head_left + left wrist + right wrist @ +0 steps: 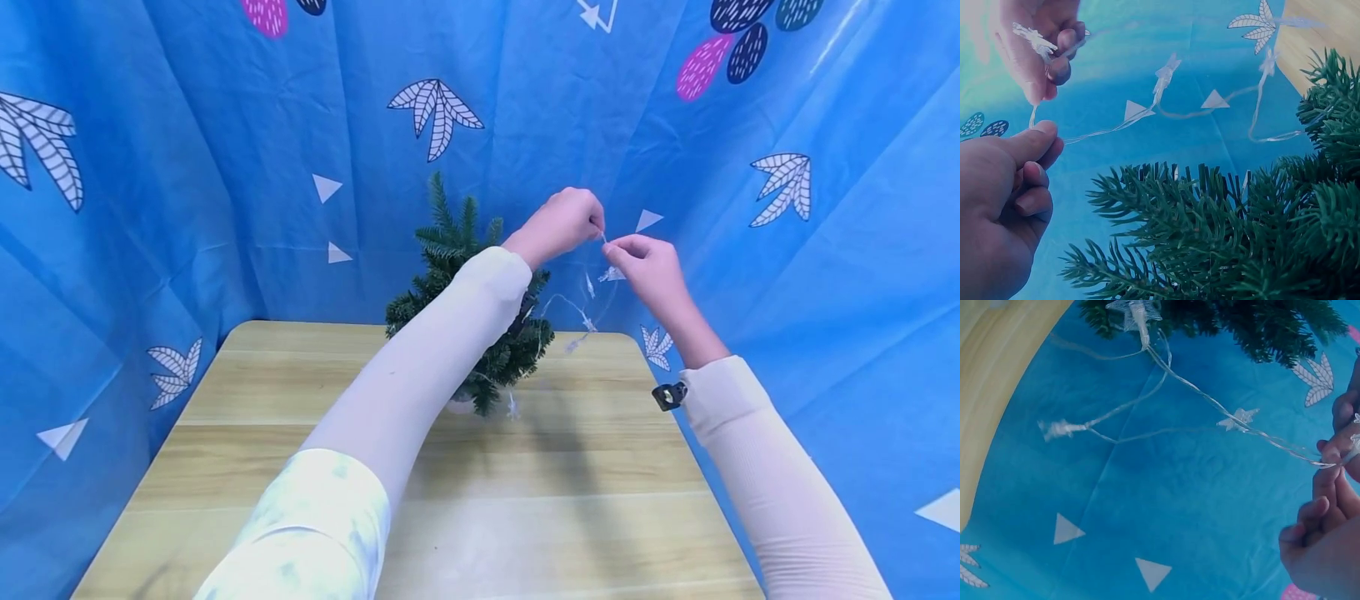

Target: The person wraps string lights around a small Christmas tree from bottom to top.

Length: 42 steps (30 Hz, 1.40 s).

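Note:
A small green artificial Christmas tree (450, 237) stands on the table, partly hidden behind my left forearm. Reaching across it, my left hand (558, 223) pinches the thin clear wire of a star string light (1110, 131) between thumb and finger. My right hand (647, 265) pinches the same wire a short way off, fingertips close to the left hand's. Clear plastic stars hang along the slack wire between hands and tree; one star (1166, 74) shows in the left wrist view, another star (1063, 429) in the right wrist view. Part of the wire runs into the branches.
The light wood table (300, 392) has rounded back corners. A blue patterned curtain (262, 125) surrounds it at the back and sides. A low star (513, 408) dangles at the tree's lower branches. A dark band device (669, 395) sits at the right wrist.

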Each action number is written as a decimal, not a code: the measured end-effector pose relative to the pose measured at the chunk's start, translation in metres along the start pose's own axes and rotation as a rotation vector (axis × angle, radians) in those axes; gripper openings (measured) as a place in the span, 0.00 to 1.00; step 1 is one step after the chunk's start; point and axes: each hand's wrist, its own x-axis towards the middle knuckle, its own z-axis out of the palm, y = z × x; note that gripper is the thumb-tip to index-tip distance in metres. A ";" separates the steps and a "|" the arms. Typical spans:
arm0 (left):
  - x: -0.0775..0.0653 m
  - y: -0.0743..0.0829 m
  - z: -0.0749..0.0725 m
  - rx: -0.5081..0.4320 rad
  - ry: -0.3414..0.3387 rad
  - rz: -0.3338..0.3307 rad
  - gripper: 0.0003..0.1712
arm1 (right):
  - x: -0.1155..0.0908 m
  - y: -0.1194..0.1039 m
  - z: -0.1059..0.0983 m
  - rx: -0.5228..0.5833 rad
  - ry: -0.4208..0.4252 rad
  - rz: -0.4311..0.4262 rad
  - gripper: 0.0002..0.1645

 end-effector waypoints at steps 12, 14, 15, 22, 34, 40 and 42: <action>-0.004 -0.012 -0.022 -0.019 0.138 -0.126 0.13 | -0.009 0.015 -0.005 0.073 -0.069 0.089 0.29; -0.004 -0.016 -0.027 -0.022 0.157 -0.143 0.13 | -0.012 0.016 -0.005 0.064 -0.070 0.094 0.29; -0.004 -0.017 -0.030 -0.018 0.167 -0.150 0.14 | -0.013 0.017 -0.005 0.060 -0.071 0.094 0.28; -0.005 -0.032 -0.052 0.002 0.209 -0.199 0.14 | -0.020 0.012 0.000 0.065 -0.094 0.082 0.28; -0.013 -0.053 -0.081 -0.018 0.242 -0.244 0.15 | -0.033 -0.003 0.007 0.086 -0.114 0.079 0.26; -0.017 -0.057 -0.090 -0.013 0.258 -0.262 0.16 | -0.035 -0.012 0.012 0.055 -0.059 0.027 0.24; -0.018 -0.057 -0.092 -0.024 0.255 -0.269 0.16 | -0.035 -0.013 0.013 0.047 -0.046 0.016 0.23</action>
